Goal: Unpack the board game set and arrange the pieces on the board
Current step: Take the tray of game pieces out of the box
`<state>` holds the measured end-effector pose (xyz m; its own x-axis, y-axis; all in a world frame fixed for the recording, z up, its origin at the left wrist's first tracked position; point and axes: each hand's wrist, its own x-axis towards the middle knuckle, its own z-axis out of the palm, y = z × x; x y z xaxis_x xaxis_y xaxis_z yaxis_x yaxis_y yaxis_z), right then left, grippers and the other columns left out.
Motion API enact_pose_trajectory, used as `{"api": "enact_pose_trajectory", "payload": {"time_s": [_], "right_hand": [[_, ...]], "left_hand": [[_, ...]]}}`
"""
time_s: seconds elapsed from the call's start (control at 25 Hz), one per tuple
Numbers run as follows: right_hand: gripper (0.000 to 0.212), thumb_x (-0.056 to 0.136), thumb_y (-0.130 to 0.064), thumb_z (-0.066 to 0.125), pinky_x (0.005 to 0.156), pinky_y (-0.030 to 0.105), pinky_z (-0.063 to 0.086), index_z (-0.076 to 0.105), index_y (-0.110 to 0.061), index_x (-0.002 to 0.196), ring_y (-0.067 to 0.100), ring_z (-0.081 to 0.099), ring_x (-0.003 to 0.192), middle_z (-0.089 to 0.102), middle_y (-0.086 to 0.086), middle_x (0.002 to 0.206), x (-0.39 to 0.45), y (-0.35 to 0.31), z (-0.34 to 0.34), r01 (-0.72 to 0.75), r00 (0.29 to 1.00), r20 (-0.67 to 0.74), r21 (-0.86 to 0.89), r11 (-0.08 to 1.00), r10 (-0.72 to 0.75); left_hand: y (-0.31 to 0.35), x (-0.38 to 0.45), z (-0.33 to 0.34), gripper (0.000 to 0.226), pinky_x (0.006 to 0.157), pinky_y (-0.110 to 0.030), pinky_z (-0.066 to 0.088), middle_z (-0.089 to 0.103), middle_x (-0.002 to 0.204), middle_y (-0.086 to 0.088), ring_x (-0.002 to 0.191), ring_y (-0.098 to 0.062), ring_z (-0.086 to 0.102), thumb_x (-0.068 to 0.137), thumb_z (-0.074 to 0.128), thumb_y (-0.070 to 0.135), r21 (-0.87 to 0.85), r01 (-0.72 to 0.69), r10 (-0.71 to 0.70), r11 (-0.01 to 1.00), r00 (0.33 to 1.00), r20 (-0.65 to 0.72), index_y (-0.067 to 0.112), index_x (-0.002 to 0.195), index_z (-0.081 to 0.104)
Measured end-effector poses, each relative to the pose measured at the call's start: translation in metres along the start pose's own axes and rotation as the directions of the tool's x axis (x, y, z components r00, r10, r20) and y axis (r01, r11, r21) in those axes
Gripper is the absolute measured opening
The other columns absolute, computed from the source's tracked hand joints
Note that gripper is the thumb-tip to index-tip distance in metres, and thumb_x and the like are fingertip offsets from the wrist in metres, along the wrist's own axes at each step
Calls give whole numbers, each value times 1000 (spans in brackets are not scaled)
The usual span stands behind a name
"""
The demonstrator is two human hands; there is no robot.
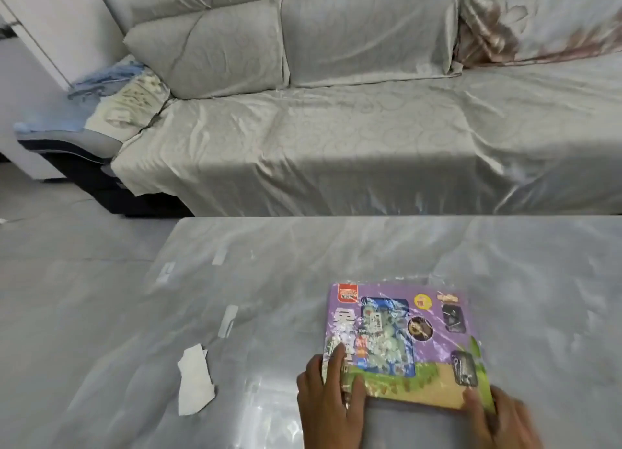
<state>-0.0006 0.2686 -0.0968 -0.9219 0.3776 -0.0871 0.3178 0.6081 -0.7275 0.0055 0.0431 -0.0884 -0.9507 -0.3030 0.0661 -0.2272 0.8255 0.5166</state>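
A flat purple board game box (404,341), wrapped in clear shiny plastic, lies on the grey table (269,297) near its front right. A blue window in its middle shows pale pieces inside. My left hand (331,398) rests on the box's near left corner, fingers stretched over the wrap and thumb on the front edge. My right hand (498,415) holds the near right corner, thumb on top, fingers under or behind the edge. The wrap looks closed.
A crumpled white paper scrap (195,384) lies on the table left of the box. Strips of clear tape (229,320) stick to the plastic-covered tabletop. A sofa under a grey cover (336,139) stands just behind the table's far edge.
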Motion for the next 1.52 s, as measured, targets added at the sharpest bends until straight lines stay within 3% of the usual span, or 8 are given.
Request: {"api": "enact_pose_trajectory", "payload": {"time_s": [0.16, 0.32, 0.52, 0.88, 1.16, 1.28, 1.4, 1.52], "right_hand": [[48, 88, -55, 39, 61, 35, 45, 66, -19, 103, 35, 65, 79, 59, 8, 92, -15, -3, 24, 9, 947, -309, -256, 967, -91], [23, 93, -45, 45, 69, 33, 35, 56, -25, 95, 25, 49, 76, 46, -4, 88, -13, 17, 26, 76, 965, -232, -208, 975, -125], [34, 98, -31, 34, 70, 40, 39, 45, -19, 69, 28, 50, 75, 55, 4, 77, -41, 26, 8, 97, 976, -199, 57, 994, -84], [36, 92, -17, 52, 55, 23, 34, 51, -13, 56, 9, 42, 58, 51, -7, 55, -73, 42, -45, 40, 984, 162, 177, 983, -69], [30, 95, -28, 45, 75, 35, 47, 62, -23, 70, 16, 59, 78, 61, -4, 82, -72, 52, -34, 118, 977, 164, 92, 989, -132], [18, 89, -35, 47, 85, 39, 48, 64, -30, 87, 16, 61, 89, 65, -9, 93, -64, 49, -32, 48, 976, 204, 122, 991, -73], [17, 81, -40, 60, 91, 44, 49, 63, -26, 90, 16, 65, 87, 69, -10, 89, -49, 41, -28, -119, 970, 233, 215, 969, 68], [18, 75, -24, 77, 78, 40, 58, 72, -11, 87, 24, 70, 78, 75, 8, 84, -36, 21, -36, -303, 928, 330, 398, 866, 173]], "left_hand": [[-19, -5, 37, 54, 79, -40, 52, 53, 121, -1, 104, -12, 37, 85, 39, 62, -27, -16, 10, 999, 980, -199, 36, 128, 58], [-19, -6, 42, 43, 78, -36, 46, 46, 108, 1, 100, -9, 31, 81, 48, 55, -198, 20, -66, 980, 971, -230, 34, 117, 61], [-30, -48, 23, 31, 78, -35, 42, 49, 106, -8, 96, -20, 38, 88, 61, 39, -228, 25, -73, 973, 976, -207, 25, 116, 62], [-46, -95, -26, 50, 102, -37, 35, 39, 131, -6, 122, -27, 34, 99, 40, 45, -160, 35, 3, 986, 974, 228, 34, 147, 32], [-36, -100, -41, 56, 110, -35, 27, 34, 139, -7, 130, -28, 29, 98, 47, 43, -120, 78, -31, 990, 936, 351, 37, 149, 25], [-36, -91, -48, 45, 112, -34, 28, 40, 134, -5, 132, -25, 33, 95, 51, 46, -195, 128, -45, 972, 922, 384, 41, 139, 42], [-40, -75, -52, 24, 101, -36, 44, 55, 123, 0, 116, -19, 55, 88, 55, 56, -379, 180, -49, 908, 942, 332, 50, 111, 58], [-38, -61, -49, 36, 80, -33, 51, 64, 118, 0, 95, -15, 64, 92, 58, 48, -480, 313, -167, 820, 932, 322, 30, 122, 54]]}}
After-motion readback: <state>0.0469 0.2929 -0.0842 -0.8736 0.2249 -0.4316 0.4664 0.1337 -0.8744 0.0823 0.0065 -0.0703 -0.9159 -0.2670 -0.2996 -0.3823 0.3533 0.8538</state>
